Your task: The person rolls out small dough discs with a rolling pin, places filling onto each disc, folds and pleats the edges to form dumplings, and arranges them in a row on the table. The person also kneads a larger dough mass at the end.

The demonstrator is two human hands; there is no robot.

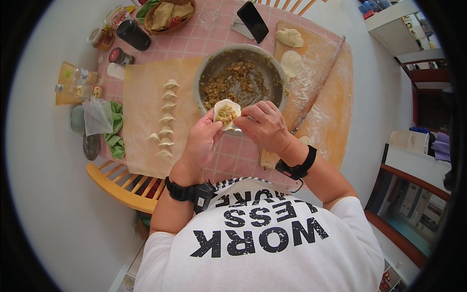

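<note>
My left hand [202,141] holds a round dumpling wrapper [235,105] with a mound of minced filling [225,115] on it, thumb on its near edge. At the wrapper's right edge are the closed fingertips of my right hand [265,125], pinching the dough. Both hands are over the near rim of a large metal bowl [198,80], which contains more minced filling [236,82]. To the left, several folded dumplings [168,107] lie in a column on a tan sheet [143,107], one of them beside the column.
On the right, a floured wooden board [335,102] bears a rolling pin [318,85], a dough lump [290,37] and a flat wrapper [291,63]. A phone [253,22] leans behind the bowl. Jars, a black canister [134,35], a basket [189,24] and bottles [80,91] stand left.
</note>
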